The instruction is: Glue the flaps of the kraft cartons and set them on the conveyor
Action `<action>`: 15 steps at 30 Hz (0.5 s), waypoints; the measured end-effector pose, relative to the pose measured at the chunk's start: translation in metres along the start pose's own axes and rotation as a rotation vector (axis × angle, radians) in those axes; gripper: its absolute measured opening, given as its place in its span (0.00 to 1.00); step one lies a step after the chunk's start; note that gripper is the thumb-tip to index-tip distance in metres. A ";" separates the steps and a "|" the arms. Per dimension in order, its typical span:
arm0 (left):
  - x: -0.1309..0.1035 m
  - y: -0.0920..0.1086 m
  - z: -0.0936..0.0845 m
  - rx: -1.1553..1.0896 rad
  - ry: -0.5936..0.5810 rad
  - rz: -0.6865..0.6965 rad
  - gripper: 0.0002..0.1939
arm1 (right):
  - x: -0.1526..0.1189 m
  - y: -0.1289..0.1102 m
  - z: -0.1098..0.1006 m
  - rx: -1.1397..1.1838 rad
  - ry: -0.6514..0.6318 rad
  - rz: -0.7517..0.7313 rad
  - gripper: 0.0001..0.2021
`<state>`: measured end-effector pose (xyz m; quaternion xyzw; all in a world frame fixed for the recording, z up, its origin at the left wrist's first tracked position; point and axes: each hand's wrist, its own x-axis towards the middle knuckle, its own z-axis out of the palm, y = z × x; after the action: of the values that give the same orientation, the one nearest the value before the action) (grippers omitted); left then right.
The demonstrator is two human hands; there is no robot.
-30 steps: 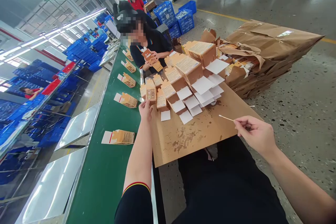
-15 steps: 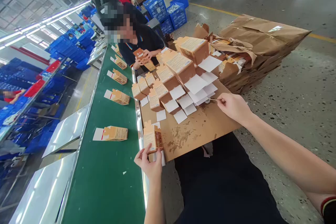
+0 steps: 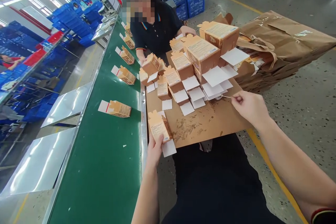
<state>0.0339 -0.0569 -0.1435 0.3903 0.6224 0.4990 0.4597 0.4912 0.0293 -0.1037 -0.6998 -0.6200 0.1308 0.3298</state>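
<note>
My left hand [image 3: 155, 149] is closed around the lower end of a small tan carton [image 3: 158, 127], thumb on its printed face. A white flap hangs from the carton's near end, and its top flaps stand open. My right hand [image 3: 250, 106] pinches the end of a thin pale string [image 3: 227, 96] over the cardboard sheet [image 3: 210, 124]. The string's other end runs toward a whitish loop beside the stacked cartons [image 3: 202, 50], whose white flaps stick out toward me.
Several open cartons [image 3: 120, 108] stand on the green conveyor belt [image 3: 105, 168] at left. Across the board, a co-worker [image 3: 160, 24] has a hand on a carton [image 3: 151, 63]. A large brown-paper bundle [image 3: 286, 42] lies at right. Blue crates [image 3: 195, 1] stand behind.
My left hand has shifted its hold, thumb now across the carton's face, and the carton is tilted. The co-worker's carton has come down among the others. My view has turned; my right hand still pinches the string.
</note>
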 end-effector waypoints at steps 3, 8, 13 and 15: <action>-0.019 0.007 0.009 -0.202 -0.009 -0.066 0.39 | -0.048 -0.003 -0.004 0.177 0.076 0.054 0.11; -0.002 0.016 0.045 -0.358 0.034 -0.009 0.46 | -0.112 -0.050 0.034 0.440 -0.098 -0.041 0.12; 0.019 0.014 0.067 -0.244 0.047 -0.012 0.47 | -0.139 -0.083 0.088 0.487 -0.253 -0.236 0.09; 0.019 0.014 0.066 -0.225 0.039 -0.013 0.46 | -0.142 -0.087 0.101 0.466 -0.289 -0.273 0.10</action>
<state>0.0928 -0.0191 -0.1382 0.3224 0.5740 0.5701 0.4916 0.3354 -0.0743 -0.1572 -0.4899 -0.7020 0.3220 0.4042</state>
